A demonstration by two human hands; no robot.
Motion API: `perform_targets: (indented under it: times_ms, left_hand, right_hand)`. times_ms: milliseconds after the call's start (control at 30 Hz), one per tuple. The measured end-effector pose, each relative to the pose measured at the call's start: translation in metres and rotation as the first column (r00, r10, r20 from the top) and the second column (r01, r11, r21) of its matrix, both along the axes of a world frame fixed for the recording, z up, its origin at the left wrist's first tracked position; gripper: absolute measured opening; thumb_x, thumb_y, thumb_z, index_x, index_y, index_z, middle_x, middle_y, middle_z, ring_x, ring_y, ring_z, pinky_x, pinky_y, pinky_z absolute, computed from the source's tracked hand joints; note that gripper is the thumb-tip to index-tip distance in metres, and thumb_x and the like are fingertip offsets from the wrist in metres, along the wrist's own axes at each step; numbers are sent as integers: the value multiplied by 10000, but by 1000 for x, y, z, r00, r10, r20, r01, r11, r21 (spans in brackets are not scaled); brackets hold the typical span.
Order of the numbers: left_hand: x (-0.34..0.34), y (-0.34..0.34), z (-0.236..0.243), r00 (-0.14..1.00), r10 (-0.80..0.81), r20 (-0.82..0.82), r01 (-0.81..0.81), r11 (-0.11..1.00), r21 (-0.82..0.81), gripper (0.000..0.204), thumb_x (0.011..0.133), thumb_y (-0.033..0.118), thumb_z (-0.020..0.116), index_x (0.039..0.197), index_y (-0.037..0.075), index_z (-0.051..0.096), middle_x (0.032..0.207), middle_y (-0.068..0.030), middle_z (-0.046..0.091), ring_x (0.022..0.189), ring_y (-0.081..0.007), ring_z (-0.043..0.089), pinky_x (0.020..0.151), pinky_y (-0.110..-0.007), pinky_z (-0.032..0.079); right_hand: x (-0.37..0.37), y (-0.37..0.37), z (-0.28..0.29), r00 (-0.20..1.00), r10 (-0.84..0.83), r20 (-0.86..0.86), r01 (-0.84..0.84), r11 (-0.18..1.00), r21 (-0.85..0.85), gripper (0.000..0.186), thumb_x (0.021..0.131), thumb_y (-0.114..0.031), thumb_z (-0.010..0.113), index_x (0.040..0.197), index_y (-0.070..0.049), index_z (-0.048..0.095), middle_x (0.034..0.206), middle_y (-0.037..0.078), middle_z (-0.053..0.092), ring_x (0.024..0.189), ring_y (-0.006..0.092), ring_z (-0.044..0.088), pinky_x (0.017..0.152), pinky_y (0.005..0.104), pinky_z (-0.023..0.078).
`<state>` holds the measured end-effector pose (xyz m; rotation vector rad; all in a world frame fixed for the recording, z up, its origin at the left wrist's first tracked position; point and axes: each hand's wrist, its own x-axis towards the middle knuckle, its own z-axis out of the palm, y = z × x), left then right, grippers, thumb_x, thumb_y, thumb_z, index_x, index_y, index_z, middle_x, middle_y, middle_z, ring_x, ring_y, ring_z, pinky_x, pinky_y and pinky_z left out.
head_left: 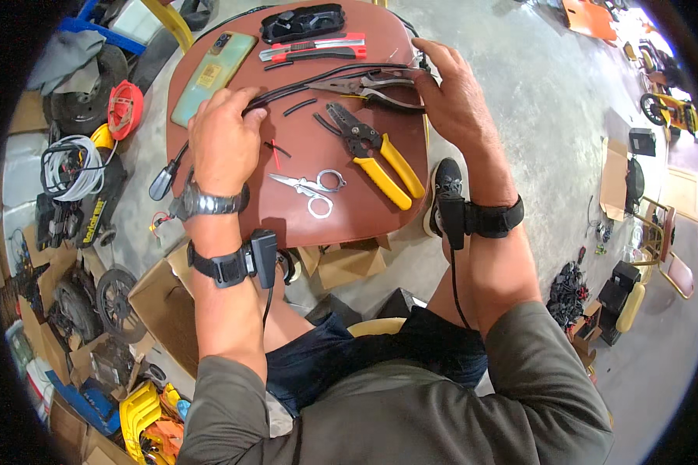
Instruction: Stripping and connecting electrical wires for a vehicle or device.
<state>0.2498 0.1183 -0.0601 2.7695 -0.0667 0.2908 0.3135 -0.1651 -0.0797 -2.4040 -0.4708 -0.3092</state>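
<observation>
Across the brown padded seat top (248, 205) runs a black cable (318, 78). My left hand (226, 139) is closed on its left part, fingers curled over it. At the seat's right edge my right hand (459, 97) pinches the cable's other stretch, near thin stripped wires. Grey-jawed pliers (372, 85) lie just left of that hand. Below them are yellow-handled wire strippers (376, 159) and small silver folding scissors (310, 190). Short black and red wire scraps (277, 153) lie between the scissors and my left hand. A black plug-like piece (163, 182) hangs past the seat's left edge.
A green phone (215, 75), a red utility knife (314, 49) and a black case (302, 23) lie toward the seat's far side. Cartons (345, 263), wheels (120, 302), a coiled grey cable (74, 167) and a red plastic part (124, 108) crowd the floor around.
</observation>
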Motion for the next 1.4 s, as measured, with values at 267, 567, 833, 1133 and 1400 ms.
perform_targets:
  times_ms: [267, 567, 833, 1133, 1400]
  left_hand:
    - [6, -2, -11, 999, 32, 36, -30, 998, -53, 201, 787, 139, 643, 966, 53, 673, 955, -143, 629, 952, -338, 582, 814, -395, 455]
    - [8, 2, -6, 993, 44, 113, -37, 997, -66, 143, 777, 134, 652, 883, 45, 690, 865, -128, 627, 863, -336, 595, 754, -408, 463]
    - [4, 11, 6, 976, 122, 180, -74, 965, -251, 140, 792, 104, 637, 905, 30, 674, 940, -146, 639, 828, -349, 615, 727, -394, 483]
    - [-2, 8, 14, 985, 9, 174, 11, 993, -115, 200, 767, 94, 669, 959, 38, 679, 995, -134, 651, 935, -315, 603, 817, -364, 466]
    - [-36, 0, 11, 964, -246, 101, 237, 967, 94, 199, 677, 62, 698, 873, 96, 704, 1058, -66, 606, 1060, -293, 520, 894, -388, 434]
  right_hand:
    - [-10, -2, 3, 995, -44, -89, 51, 995, 82, 348, 855, -136, 575, 1192, -53, 566, 1171, 207, 564, 1105, 394, 502, 939, 446, 419]
    - [-11, 3, 8, 985, 8, 173, -35, 987, 157, 291, 806, -47, 603, 1096, -74, 615, 1095, 135, 599, 1021, 337, 529, 881, 408, 436]
    - [-13, 10, 8, 968, -4, 252, -32, 990, 138, 267, 807, -45, 618, 1069, -93, 632, 1065, 110, 613, 991, 305, 543, 873, 400, 437]
    - [-16, 6, 13, 992, -8, 123, -13, 985, 173, 254, 810, -62, 636, 1063, -77, 644, 1022, 115, 617, 951, 274, 561, 843, 363, 456]
    - [-30, -6, 19, 999, -38, 25, 27, 945, 325, 258, 813, -43, 632, 1070, -65, 651, 927, 79, 615, 824, 159, 579, 695, 287, 486]
